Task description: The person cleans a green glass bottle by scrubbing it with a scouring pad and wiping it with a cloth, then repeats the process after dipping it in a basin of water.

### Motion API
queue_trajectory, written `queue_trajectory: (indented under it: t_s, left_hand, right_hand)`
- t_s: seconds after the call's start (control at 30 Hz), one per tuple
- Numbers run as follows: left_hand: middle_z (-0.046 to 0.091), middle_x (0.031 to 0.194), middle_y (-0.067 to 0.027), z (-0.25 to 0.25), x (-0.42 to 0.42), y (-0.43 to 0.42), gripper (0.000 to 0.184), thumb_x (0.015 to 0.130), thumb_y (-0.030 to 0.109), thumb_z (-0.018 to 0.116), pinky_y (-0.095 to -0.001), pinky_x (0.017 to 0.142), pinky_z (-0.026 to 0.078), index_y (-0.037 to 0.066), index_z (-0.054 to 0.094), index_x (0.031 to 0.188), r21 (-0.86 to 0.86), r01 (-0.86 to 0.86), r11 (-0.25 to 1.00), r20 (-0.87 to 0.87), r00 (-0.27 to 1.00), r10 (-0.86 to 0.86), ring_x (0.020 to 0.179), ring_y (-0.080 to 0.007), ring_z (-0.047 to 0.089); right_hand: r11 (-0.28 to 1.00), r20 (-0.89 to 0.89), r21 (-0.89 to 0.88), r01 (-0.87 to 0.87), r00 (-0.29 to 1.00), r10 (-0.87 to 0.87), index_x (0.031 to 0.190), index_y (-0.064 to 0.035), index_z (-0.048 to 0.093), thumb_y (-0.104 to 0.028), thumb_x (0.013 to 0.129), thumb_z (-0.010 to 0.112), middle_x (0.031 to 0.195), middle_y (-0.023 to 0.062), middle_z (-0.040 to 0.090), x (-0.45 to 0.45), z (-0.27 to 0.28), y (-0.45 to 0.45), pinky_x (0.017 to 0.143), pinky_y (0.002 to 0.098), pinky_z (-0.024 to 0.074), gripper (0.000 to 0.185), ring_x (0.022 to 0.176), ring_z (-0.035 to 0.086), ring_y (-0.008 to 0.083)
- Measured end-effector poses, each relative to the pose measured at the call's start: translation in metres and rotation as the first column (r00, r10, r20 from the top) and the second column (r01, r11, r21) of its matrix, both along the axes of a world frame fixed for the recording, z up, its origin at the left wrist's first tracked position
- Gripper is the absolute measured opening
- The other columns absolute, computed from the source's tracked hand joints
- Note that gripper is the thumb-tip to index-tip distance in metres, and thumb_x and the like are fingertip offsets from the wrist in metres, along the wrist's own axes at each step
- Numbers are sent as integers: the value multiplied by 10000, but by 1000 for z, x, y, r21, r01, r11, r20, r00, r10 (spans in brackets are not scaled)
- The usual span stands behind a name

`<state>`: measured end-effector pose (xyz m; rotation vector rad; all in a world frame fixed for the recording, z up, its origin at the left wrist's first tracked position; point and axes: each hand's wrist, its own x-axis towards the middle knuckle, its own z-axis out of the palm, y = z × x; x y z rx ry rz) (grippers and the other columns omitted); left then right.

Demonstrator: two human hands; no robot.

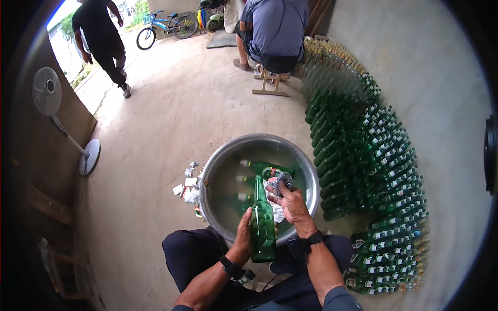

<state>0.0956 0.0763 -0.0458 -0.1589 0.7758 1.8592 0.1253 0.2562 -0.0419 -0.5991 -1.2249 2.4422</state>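
My left hand (243,237) is closed round the body of a green glass bottle (263,228), which stands nearly upright over the near rim of a metal basin (207,205). This bottle shows no label on the side facing me. Just right of its neck, my right hand (291,205) grips a grey steel wool scrubber (284,181) between thumb and fingers. Several green bottles lie in the basin's cloudy water, one with a red and white label (271,172). A white cloth or paper piece (276,208) shows beneath my right hand.
Stacked green bottles (337,150) line the wall at right. Torn label scraps (191,193) lie left of the basin. A standing fan (89,155) is at left. One person (275,31) sits on a wooden stool ahead; another person (98,31) walks near the doorway. A blue bicycle (166,26) stands behind.
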Motion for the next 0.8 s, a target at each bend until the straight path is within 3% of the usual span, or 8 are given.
queue_trajectory:
  t_s: [0.03, 0.1, 0.17, 0.27, 0.6, 0.8]
  left_hand:
    - [707, 922, -172, 0, -2, 1, 672, 995, 645, 414, -409, 671, 606, 30, 604, 1188, 13, 0, 1000, -13, 1000, 0, 767, -283, 719]
    - [706, 912, -172, -1, -2, -1, 674, 991, 652, 416, -412, 674, 606, 32, 607, 1177, -50, -27, 998, -15, 1000, 27, 768, -286, 719]
    - [704, 904, -170, -6, -4, -1, 680, 985, 659, 423, -417, 679, 605, 33, 608, 1178, -21, -32, 999, -22, 999, 31, 765, -293, 718]
    - [704, 904, -170, -7, -3, -3, 678, 984, 657, 428, -424, 686, 603, 34, 609, 1178, -13, -30, 999, 9, 1000, 30, 763, -300, 716]
    - [703, 905, -165, -4, -1, -11, 616, 992, 620, 454, -423, 704, 595, 50, 606, 1167, 5, -97, 995, 18, 995, 97, 777, -302, 713]
    - [696, 900, -157, 6, -8, -22, 523, 1015, 559, 463, -433, 707, 597, 63, 612, 1091, -57, -251, 966, 63, 965, 255, 772, -299, 711]
  right_hand:
    - [1000, -13, 13, 0, 1000, 0, 1246, -29, 630, -350, 992, 664, 1221, 121, 674, -2, 3, 5, 852, 393, 558, 411, 1119, 666, 252]
    - [983, -123, -155, -103, 989, 84, 1358, -19, 557, -336, 1029, 588, 1348, 149, 612, -3, 5, 11, 959, 460, 511, 458, 1237, 612, 320]
    - [984, -107, -126, -128, 988, 115, 1378, -26, 538, -370, 1020, 587, 1382, 170, 594, -9, 6, 15, 1005, 478, 481, 499, 1272, 585, 335]
    - [942, -224, -236, -238, 957, 186, 1373, -16, 543, -455, 985, 606, 1461, 191, 529, -10, 16, 13, 1078, 487, 437, 589, 1355, 510, 340]
    - [815, -373, -418, -400, 894, 247, 1365, 13, 550, -479, 1002, 540, 1511, 214, 473, -22, 36, 13, 1129, 512, 398, 612, 1387, 467, 362]
    - [903, -93, -329, -278, 961, 262, 1375, 9, 522, -490, 1028, 522, 1400, 175, 578, -38, -14, 15, 1000, 470, 496, 608, 1254, 589, 314]
